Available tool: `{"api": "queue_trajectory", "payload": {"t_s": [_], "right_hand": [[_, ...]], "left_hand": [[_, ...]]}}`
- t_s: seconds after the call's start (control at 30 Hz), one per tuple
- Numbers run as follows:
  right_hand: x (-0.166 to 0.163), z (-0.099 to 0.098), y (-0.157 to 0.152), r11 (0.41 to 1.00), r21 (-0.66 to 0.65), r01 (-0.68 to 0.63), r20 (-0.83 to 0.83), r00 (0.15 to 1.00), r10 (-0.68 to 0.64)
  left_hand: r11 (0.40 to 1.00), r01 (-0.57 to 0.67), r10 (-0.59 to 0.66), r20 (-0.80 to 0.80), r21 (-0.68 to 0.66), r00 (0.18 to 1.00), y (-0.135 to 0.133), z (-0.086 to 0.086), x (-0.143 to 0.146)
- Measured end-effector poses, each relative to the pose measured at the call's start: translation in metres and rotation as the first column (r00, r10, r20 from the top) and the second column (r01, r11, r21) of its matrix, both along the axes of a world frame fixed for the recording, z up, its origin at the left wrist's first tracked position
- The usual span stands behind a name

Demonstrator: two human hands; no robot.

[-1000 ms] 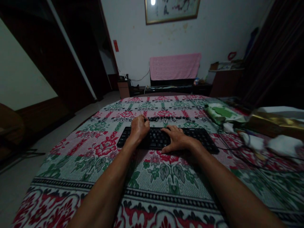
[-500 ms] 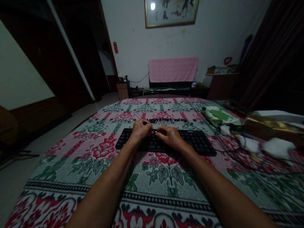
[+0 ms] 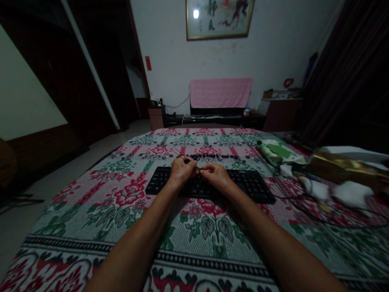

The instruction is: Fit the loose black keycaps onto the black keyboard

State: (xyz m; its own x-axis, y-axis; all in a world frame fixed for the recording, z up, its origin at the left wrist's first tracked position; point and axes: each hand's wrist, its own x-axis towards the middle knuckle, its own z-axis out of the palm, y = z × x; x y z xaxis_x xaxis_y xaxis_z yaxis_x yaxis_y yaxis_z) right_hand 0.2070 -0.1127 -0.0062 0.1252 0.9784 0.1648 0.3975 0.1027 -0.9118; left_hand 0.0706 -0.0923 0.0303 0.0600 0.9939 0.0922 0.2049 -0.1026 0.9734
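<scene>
A black keyboard point(image 3: 252, 186) lies flat on a bed covered with a red, green and white floral spread point(image 3: 127, 202). My left hand point(image 3: 181, 170) hovers over its middle, fingers closed around a thin stick-like tool whose end pokes up and back. My right hand point(image 3: 215, 175) is beside it, fingers pinched at the tool's tip over the keys. The two hands touch. What the pinch holds is too small to make out. A row of loose black keycaps point(image 3: 212, 156) lies on the spread just behind the keyboard.
A green and white packet point(image 3: 278, 151), a gold box point(image 3: 343, 167), white wads point(image 3: 349, 194) and a dark cable point(image 3: 304, 202) lie on the bed's right side. Beyond the bed stand a low cabinet with a pink cloth point(image 3: 221, 92) and a framed picture point(image 3: 219, 18).
My right hand lifted off the keys, where it lay flat, and moved left to meet my left hand. The view tilted slightly, so the keyboard sits a little lower in frame.
</scene>
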Motion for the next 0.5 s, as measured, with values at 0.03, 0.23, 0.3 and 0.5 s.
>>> {"api": "queue_trajectory", "payload": {"t_s": [0.03,0.23,0.3,0.5], "right_hand": [[0.0001,-0.0008,0.0006,1.000,0.000,0.017,0.009,1.000,-0.017],[0.0030,-0.0067,0.0043,0.995,0.053,0.080,0.104,0.991,-0.085],[0.0032,-0.0066,0.0036,0.995,0.057,0.077,0.102,0.991,-0.083],[0.0005,-0.0013,-0.0018,0.997,0.053,0.047,0.130,0.990,-0.054]], "left_hand": [[1.000,-0.015,0.015,0.003,0.013,1.000,0.0004,-0.0020,0.0015],[0.997,-0.058,0.058,0.003,0.045,0.998,0.0003,-0.0108,0.0086],[0.998,-0.050,0.048,0.037,0.042,0.998,-0.0012,-0.0099,0.0095],[0.998,-0.053,0.049,0.141,0.023,0.989,-0.0019,-0.0048,0.0088]]}}
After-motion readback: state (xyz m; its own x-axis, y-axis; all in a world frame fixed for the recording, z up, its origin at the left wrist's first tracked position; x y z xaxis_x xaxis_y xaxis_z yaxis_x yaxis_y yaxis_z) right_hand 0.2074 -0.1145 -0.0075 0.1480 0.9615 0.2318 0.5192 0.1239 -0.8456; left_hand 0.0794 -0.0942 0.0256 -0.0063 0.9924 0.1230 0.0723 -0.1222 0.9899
